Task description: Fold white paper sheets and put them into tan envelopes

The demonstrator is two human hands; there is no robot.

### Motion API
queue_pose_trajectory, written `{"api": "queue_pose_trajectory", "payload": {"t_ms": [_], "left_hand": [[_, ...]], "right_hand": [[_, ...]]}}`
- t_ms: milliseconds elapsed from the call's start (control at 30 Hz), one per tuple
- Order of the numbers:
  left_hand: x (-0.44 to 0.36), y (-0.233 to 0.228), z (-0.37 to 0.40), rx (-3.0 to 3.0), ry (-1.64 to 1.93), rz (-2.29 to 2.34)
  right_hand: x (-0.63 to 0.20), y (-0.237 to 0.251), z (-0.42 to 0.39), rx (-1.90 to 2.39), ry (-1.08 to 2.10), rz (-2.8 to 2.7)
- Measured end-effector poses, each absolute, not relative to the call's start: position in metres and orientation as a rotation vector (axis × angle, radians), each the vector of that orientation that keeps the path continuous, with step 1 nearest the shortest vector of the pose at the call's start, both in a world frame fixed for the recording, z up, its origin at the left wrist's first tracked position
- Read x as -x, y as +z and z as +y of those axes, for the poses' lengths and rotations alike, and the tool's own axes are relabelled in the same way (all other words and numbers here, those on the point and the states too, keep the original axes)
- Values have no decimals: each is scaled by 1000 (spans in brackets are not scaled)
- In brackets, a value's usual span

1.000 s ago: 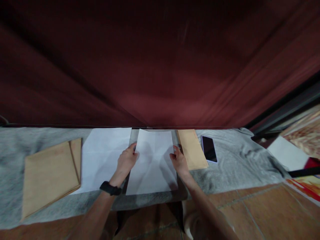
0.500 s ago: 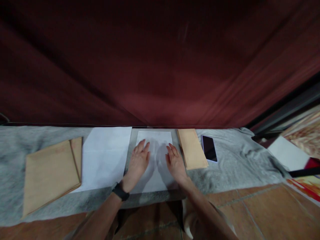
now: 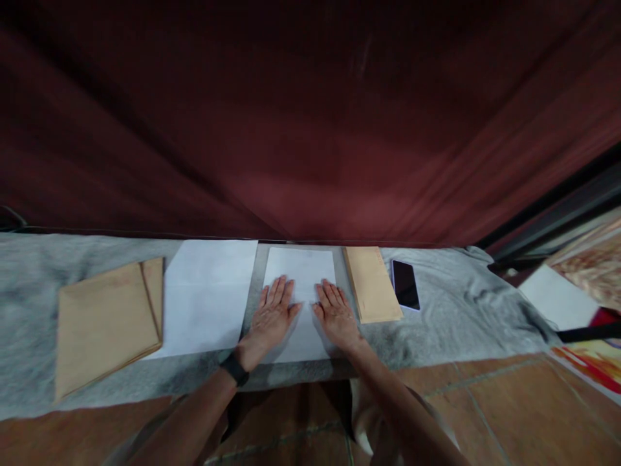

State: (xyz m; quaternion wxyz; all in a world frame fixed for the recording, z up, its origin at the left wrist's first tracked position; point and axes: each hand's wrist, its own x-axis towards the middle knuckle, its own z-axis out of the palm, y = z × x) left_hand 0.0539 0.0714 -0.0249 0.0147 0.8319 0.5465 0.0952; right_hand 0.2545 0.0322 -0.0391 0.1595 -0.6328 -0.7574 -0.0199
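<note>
A white sheet of paper (image 3: 301, 265) lies in front of me on a grey cloth. On its left part rests my left hand (image 3: 272, 315), palm down with the fingers spread, a dark band on its wrist. My right hand (image 3: 336, 315) lies flat on the right part of the same sheet, fingers stretched forward. Neither hand grips anything. Just right of my right hand is a stack of small brown envelopes (image 3: 374, 285). More white paper (image 3: 208, 291) lies to the left of my left hand.
Large brown envelopes (image 3: 107, 323) lie at the far left, overlapping the white paper. A phone (image 3: 405, 285) sits right of the small envelopes. The grey cloth (image 3: 460, 310) covers the surface. A dark red curtain (image 3: 310, 162) hangs behind; tiled floor (image 3: 485, 401) shows below.
Both hands have come down from just over the sheet and now lie flat on it, fingers more spread. The view has shifted slightly.
</note>
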Motion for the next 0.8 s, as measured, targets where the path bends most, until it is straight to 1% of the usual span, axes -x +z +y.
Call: {"api": "queue_pose_trajectory", "payload": {"t_ms": [267,367,433,500,733,800], "left_hand": [[-33,-21,58,-2511,249,1781],[-31,-14,43,-2608,228,1525],[-32,-8,34,-2644,163,1284],[-34,-1,26,-2624,79,1143],[-32,21,21,-2515,-77,1041],[-29,23,25,-2488,-84,1083]], "right_hand": [[-267,-45,25,1836,-113,-2162],[-268,-45,25,1832,-120,-2171],[-269,-45,25,1833,-120,-2179],[-269,-45,26,1833,-117,-2184],[-270,-43,27,1818,-110,-2192],[-270,-44,27,1819,-113,-2192]]}}
